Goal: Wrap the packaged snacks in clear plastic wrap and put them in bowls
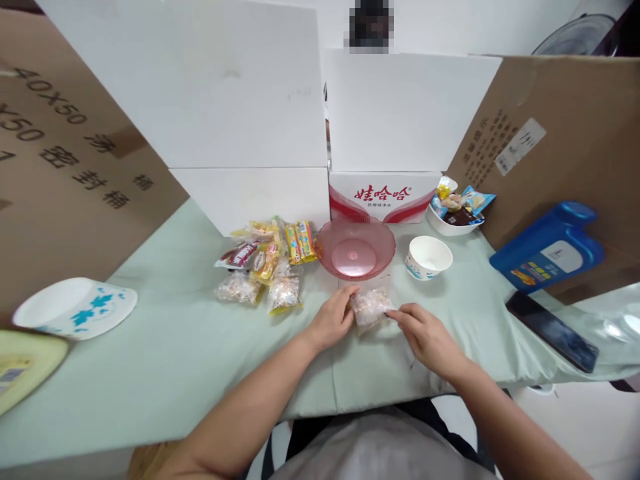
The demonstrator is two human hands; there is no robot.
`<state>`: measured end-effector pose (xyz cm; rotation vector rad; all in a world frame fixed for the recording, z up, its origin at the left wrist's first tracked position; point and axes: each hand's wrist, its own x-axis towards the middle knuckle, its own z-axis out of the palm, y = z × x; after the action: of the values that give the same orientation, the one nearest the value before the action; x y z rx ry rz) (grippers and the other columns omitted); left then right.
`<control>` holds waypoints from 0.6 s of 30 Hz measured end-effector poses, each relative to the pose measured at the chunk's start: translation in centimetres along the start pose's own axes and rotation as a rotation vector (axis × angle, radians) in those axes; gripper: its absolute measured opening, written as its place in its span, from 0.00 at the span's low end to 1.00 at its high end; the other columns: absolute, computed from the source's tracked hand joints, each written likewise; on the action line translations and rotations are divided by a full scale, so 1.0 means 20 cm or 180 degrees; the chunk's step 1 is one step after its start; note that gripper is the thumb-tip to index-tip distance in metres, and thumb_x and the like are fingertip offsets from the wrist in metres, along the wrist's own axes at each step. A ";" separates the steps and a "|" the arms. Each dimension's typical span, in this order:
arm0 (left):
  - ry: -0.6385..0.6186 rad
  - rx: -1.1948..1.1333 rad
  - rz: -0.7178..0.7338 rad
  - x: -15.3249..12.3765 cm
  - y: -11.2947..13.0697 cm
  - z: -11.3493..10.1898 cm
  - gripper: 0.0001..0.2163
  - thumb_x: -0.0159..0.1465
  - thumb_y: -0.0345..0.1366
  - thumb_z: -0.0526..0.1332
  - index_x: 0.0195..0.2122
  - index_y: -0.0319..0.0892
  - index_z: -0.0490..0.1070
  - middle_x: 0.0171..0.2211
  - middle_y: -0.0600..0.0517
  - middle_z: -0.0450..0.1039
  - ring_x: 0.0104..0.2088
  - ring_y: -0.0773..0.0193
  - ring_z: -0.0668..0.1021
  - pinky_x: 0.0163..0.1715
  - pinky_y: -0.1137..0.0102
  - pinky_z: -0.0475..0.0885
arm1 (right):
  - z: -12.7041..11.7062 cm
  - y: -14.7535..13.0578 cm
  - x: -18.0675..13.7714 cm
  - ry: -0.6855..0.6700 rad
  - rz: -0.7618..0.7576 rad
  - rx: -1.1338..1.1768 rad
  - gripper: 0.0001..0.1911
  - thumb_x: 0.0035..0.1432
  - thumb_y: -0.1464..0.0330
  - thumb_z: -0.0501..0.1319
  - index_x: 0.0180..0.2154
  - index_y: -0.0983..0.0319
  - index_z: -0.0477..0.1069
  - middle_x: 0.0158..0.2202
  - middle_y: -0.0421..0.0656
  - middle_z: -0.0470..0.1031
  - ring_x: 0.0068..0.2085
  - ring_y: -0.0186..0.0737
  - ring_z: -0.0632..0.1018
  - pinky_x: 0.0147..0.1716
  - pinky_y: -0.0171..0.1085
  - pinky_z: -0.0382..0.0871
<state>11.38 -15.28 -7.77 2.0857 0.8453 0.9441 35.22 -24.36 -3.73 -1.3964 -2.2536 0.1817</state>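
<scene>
Both my hands grip one small clear snack packet (369, 308) just above the pale green tablecloth (165, 347). My left hand (333, 319) pinches its left edge, and my right hand (425, 333) pinches its right edge. Right behind the packet stands an empty pink plastic bowl (355, 249). To the right of that bowl is an empty white paper cup (428, 257). A pile of several wrapped snacks (267, 263) lies to the left of the pink bowl.
White boxes (240, 107) and cardboard panels (565, 140) wall the table's back and sides. A white dish of snacks (457, 210), a blue bottle (547, 248) and a black phone (553, 330) are at the right. A white and blue bowl (75, 308) sits at the left.
</scene>
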 end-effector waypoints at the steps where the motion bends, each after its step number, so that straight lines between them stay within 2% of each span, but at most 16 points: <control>1: -0.0028 0.0000 -0.0015 0.00 0.01 0.00 0.24 0.58 0.25 0.55 0.57 0.44 0.65 0.51 0.44 0.71 0.52 0.53 0.73 0.55 0.54 0.67 | 0.02 -0.03 0.04 -0.0048 -0.0101 -0.0034 0.22 0.64 0.75 0.49 0.56 0.56 0.67 0.46 0.48 0.73 0.45 0.43 0.76 0.43 0.42 0.74; 3: -0.0143 0.0011 0.0027 0.00 0.03 -0.01 0.21 0.59 0.25 0.54 0.54 0.43 0.68 0.50 0.44 0.72 0.51 0.54 0.73 0.55 0.56 0.67 | 0.05 -0.06 0.08 -0.0150 -0.0146 -0.0178 0.22 0.64 0.76 0.49 0.56 0.56 0.67 0.44 0.48 0.73 0.43 0.43 0.76 0.42 0.43 0.74; 5: -0.0320 0.0048 0.0122 0.00 0.05 -0.02 0.19 0.60 0.26 0.52 0.51 0.42 0.70 0.50 0.44 0.71 0.52 0.54 0.72 0.56 0.57 0.66 | 0.06 -0.02 0.09 -0.0221 -0.0001 -0.0340 0.22 0.64 0.76 0.49 0.55 0.57 0.68 0.43 0.48 0.73 0.41 0.43 0.77 0.41 0.42 0.74; 9: -0.0625 0.0099 0.0198 0.00 0.07 -0.04 0.15 0.64 0.36 0.56 0.51 0.40 0.71 0.51 0.41 0.70 0.53 0.51 0.71 0.55 0.57 0.66 | 0.03 0.17 0.01 -0.0175 0.0565 -0.0729 0.20 0.64 0.73 0.49 0.53 0.58 0.70 0.43 0.47 0.73 0.40 0.42 0.77 0.39 0.40 0.74; 12: -0.0582 0.0074 0.0128 0.00 0.06 -0.03 0.19 0.59 0.42 0.65 0.50 0.42 0.71 0.51 0.42 0.70 0.52 0.48 0.71 0.54 0.55 0.67 | 0.00 0.33 -0.06 -0.0047 0.1051 -0.1147 0.18 0.62 0.73 0.50 0.49 0.61 0.73 0.39 0.49 0.74 0.39 0.47 0.76 0.38 0.44 0.74; 15: -0.0430 0.0071 0.0150 0.00 0.04 -0.01 0.15 0.58 0.32 0.63 0.47 0.44 0.73 0.50 0.43 0.71 0.50 0.50 0.73 0.52 0.56 0.68 | -0.01 0.37 -0.05 0.0249 0.1086 -0.1223 0.15 0.62 0.69 0.53 0.45 0.63 0.74 0.39 0.53 0.74 0.43 0.54 0.75 0.44 0.53 0.71; 17: -0.0383 0.0119 0.0257 0.00 0.03 0.00 0.15 0.56 0.26 0.59 0.44 0.45 0.74 0.49 0.45 0.72 0.50 0.52 0.73 0.51 0.56 0.68 | 0.01 0.31 0.01 0.0477 0.0789 -0.0863 0.17 0.63 0.64 0.55 0.51 0.61 0.70 0.47 0.54 0.72 0.50 0.55 0.73 0.49 0.55 0.68; 18: -0.0363 0.0158 0.0328 0.00 0.03 0.00 0.16 0.55 0.24 0.57 0.43 0.44 0.74 0.49 0.45 0.72 0.51 0.53 0.73 0.52 0.56 0.67 | 0.03 0.27 0.04 0.0504 0.0577 -0.0619 0.21 0.62 0.61 0.57 0.55 0.61 0.66 0.52 0.54 0.70 0.53 0.55 0.71 0.52 0.55 0.66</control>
<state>11.57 -15.59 -7.32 2.2209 0.7152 0.8560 38.94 -21.02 -5.87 -1.6553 -2.0592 -0.0893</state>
